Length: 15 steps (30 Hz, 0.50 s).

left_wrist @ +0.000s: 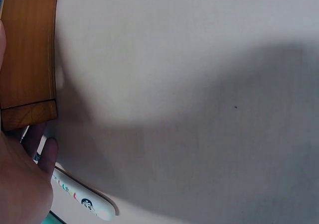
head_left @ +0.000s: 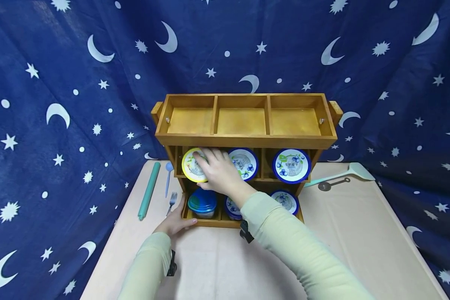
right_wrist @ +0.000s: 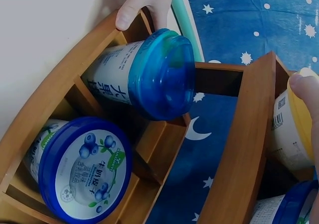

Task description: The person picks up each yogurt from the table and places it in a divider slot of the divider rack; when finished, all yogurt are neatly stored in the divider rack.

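Note:
A three-tier wooden shelf stands on the table. My right hand reaches to its middle tier and holds a yellow-lidded tub in the left compartment, fingers over the lid and thumb at its edge. Beside it sit blueberry tubs with blue lids, one in the centre and one at right. My left hand grips the shelf's lower left corner, thumb in front and fingers round the side. Just inside that corner stands a cup with a clear blue lid.
The bottom tier also holds blue-lidded tubs. Left of the shelf lie a teal roll, a blue spoon and a fork. At right are a pale green spatula and a dark measuring spoon. A star-patterned blue cloth hangs behind.

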Available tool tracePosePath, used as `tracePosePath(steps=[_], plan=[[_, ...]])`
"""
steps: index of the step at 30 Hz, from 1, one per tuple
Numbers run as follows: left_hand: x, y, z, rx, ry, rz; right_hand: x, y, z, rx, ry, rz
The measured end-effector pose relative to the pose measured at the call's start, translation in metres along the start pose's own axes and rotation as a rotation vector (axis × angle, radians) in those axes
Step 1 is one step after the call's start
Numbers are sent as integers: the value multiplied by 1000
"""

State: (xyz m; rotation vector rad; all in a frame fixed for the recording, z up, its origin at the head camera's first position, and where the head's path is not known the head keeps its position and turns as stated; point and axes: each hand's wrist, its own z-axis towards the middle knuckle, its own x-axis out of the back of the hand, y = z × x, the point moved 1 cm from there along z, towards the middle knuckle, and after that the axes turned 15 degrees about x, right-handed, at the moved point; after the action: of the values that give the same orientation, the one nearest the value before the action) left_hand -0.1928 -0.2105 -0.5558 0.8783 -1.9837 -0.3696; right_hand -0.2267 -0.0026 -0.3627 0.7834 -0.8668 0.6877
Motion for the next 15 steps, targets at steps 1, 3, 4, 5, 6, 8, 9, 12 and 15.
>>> tracePosePath(steps=[1,3,4,5,6,8,9,12,15], plan=[[0,0,0,1,-2,1,0,0,-1,-7,-4,-6],[-1,0,1,-1,-2,0,-1,0,-2,-14,-8,-19],[-1,0,1,0,-3,-1,-1,0,-3,-15,-6,-21],[-1,0,1,4,-5,-1,-1,0,-3,-14,-1,-21],[-2,0,2,9,-6,0,-1,0,-4,-14,1,-22],[-2,0,2,13,-6,0,-2,1,-4,-15,9,-17],[-2,0,2,14,-6,2,-2,1,-4,-18,10,-9],[-1,-1,2,6,-1,9,-1,3,-4,-28,-1,6],[0,-1,2,-15,7,13,0,4,-3,-35,-21,17]])
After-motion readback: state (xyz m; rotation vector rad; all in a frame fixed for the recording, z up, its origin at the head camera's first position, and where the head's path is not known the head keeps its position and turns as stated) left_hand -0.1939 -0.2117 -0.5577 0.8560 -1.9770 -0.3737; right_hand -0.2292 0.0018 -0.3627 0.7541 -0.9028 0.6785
